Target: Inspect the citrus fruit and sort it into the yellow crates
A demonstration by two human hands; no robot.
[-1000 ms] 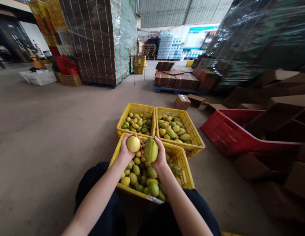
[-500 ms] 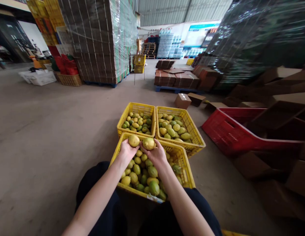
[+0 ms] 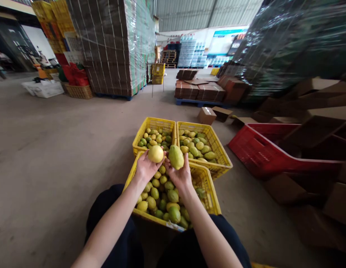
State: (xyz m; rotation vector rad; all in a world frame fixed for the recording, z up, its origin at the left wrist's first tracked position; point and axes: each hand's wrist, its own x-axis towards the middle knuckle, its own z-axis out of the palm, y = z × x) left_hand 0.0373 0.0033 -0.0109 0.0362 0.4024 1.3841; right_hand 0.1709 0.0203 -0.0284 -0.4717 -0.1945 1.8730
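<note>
My left hand [image 3: 146,166] is closed around a yellow lemon [image 3: 155,154]. In my right hand [image 3: 180,174] is a larger, greener lemon [image 3: 176,157], tilted with its narrower end up. Both hands are side by side above the far edge of the near yellow crate [image 3: 213,191], which holds many green and yellow lemons [image 3: 173,195]. Just beyond stand two more yellow crates: the left one [image 3: 134,139] has small lemons in it, the right one [image 3: 221,149] longer, larger ones.
A red crate [image 3: 252,156] with cardboard boxes [image 3: 326,123] around it stands at the right. Farther off are flattened cartons [image 3: 199,91] on a blue pallet and a tall wrapped stack [image 3: 105,48]. Concrete floor [image 3: 63,149] stretches to the left.
Both lemons have been turned and raised slightly in my hands. The right one now stands tilted upright instead of lying sideways, and the left one shows a rounder face.
</note>
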